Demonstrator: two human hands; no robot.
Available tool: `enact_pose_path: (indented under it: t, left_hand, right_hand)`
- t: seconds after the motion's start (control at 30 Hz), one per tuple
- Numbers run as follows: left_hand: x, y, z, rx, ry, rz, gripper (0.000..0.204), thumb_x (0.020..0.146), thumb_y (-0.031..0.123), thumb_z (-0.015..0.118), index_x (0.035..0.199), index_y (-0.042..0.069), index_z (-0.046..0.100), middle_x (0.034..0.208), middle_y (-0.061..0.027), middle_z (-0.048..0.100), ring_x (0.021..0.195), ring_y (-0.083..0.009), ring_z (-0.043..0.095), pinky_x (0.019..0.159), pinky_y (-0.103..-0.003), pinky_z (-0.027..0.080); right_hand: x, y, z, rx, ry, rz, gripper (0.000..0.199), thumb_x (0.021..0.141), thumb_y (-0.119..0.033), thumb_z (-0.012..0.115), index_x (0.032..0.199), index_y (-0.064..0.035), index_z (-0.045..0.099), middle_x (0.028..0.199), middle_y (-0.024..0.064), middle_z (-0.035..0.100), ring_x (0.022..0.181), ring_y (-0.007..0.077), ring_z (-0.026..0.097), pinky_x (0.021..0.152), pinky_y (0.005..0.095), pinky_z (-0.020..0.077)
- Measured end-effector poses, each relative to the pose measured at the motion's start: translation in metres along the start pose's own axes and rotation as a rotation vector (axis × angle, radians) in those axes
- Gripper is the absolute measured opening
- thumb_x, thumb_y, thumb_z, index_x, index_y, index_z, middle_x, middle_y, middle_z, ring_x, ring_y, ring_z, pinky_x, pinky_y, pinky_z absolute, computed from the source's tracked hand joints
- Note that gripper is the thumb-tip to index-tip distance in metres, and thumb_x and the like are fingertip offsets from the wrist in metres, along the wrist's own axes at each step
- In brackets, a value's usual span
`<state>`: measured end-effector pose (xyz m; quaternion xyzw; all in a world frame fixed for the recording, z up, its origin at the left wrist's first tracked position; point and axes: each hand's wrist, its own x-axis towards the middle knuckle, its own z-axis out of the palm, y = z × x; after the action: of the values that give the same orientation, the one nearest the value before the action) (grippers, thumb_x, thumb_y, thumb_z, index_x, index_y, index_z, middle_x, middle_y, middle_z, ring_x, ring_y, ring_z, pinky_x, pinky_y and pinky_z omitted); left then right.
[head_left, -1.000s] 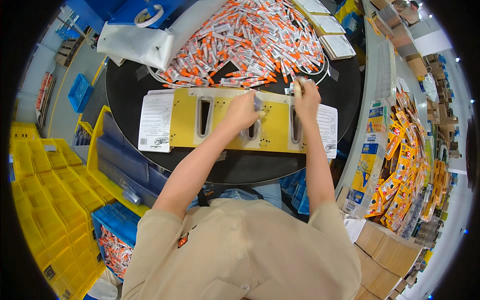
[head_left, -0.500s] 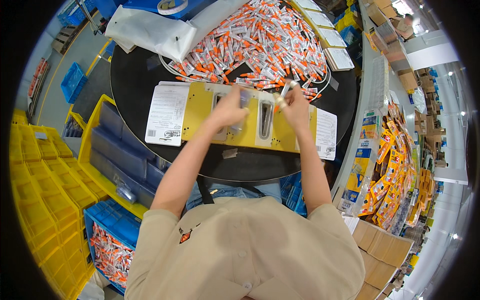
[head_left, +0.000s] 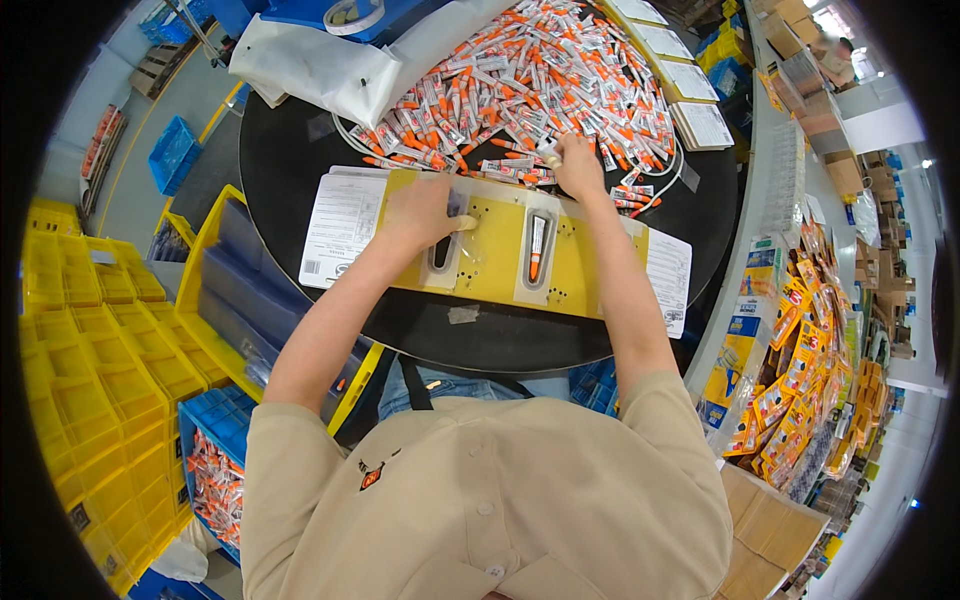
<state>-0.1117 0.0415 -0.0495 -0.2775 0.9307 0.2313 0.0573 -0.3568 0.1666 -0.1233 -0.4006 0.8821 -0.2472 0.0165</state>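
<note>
A yellow fixture board (head_left: 497, 255) with two long slots lies across white printed cards on the round black table. Over its left slot is my left hand (head_left: 420, 212), fingers curled down at the slot's upper end; what they grip is hidden. In the right slot a clear plastic blister shell (head_left: 549, 228) holds a small white tube with an orange cap (head_left: 537, 250). My right hand (head_left: 578, 170) is at the near edge of a heap of such tubes (head_left: 520, 85), fingertips pinched together; I cannot make out what is in them. Light coverings sit on some fingertips.
White printed cards (head_left: 335, 228) stick out left of the board, and more cards (head_left: 705, 125) are stacked at the far right. White sheeting (head_left: 310, 70) and a tape roll (head_left: 354, 14) lie far left. Yellow bins (head_left: 90, 370) and a blue crate (head_left: 215, 425) stand left.
A tube now lies in the right slot's shell, which was without one. My right hand has moved from above the board to the heap. My left hand has shifted left onto the left slot.
</note>
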Motion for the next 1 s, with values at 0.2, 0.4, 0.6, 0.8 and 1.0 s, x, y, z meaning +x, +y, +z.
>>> enact_pose_path:
  t: [0.2,0.4,0.6,0.8,1.0]
  left_hand:
    - [-0.007,-0.008,-0.009,0.146,0.108,-0.037,0.061,0.068,0.049,0.078,0.104,0.005,0.056,0.091,-0.0119,0.066,0.086,-0.0307,0.065,0.072,-0.039,0.05]
    - [0.038,-0.009,-0.025,-0.086,0.358,0.053,0.037,0.074,0.035,0.074,0.095,0.006,0.065,0.092,-0.0134,0.067,0.088,-0.03,0.064,0.076,-0.038,0.049]
    - [0.142,0.025,0.014,0.25,0.183,-0.09,0.032,0.076,0.029,0.073,0.099,0.007,0.068,0.104,-0.0156,0.062,0.098,-0.0311,0.062,0.077,-0.04,0.052]
    - [0.118,0.018,-0.017,-0.062,0.167,0.005,0.041,0.072,0.029,0.074,0.103,0.003,0.067,0.095,-0.0148,0.067,0.096,-0.026,0.065,0.079,-0.038,0.052]
    - [0.0,-0.012,-0.015,-0.3,0.034,0.019,0.038,0.067,0.027,0.072,0.096,0.003,0.065,0.087,-0.0157,0.068,0.083,-0.0293,0.066,0.075,-0.037,0.05]
  right_hand:
    - [-0.078,0.019,-0.081,0.617,0.106,0.228,0.042,0.083,-0.017,0.069,0.122,-0.0102,0.055,0.07,0.0027,0.054,0.06,0.0088,0.049,0.059,0.0269,0.0448]
    - [-0.162,0.036,-0.099,0.342,0.07,0.331,0.038,0.08,-0.008,0.073,0.115,-0.0014,0.061,0.089,0.0072,0.055,0.059,0.0096,0.049,0.057,0.0258,0.0448]
    - [-0.174,0.047,-0.089,0.267,0.098,0.168,0.033,0.081,-0.006,0.071,0.113,-0.0009,0.064,0.117,0.0116,0.054,0.072,0.0165,0.056,0.064,0.0276,0.0487]
    - [-0.191,0.11,-0.107,-0.198,0.294,0.321,0.05,0.086,-0.029,0.066,0.127,-0.0029,0.055,0.133,0.0175,0.047,0.116,0.0322,0.049,0.095,0.0412,0.041]
    - [-0.207,0.172,-0.095,-0.13,0.176,0.672,0.063,0.093,-0.048,0.05,0.136,-0.0027,0.044,0.139,0.0236,0.043,0.134,0.0405,0.033,0.108,0.0487,0.0275]
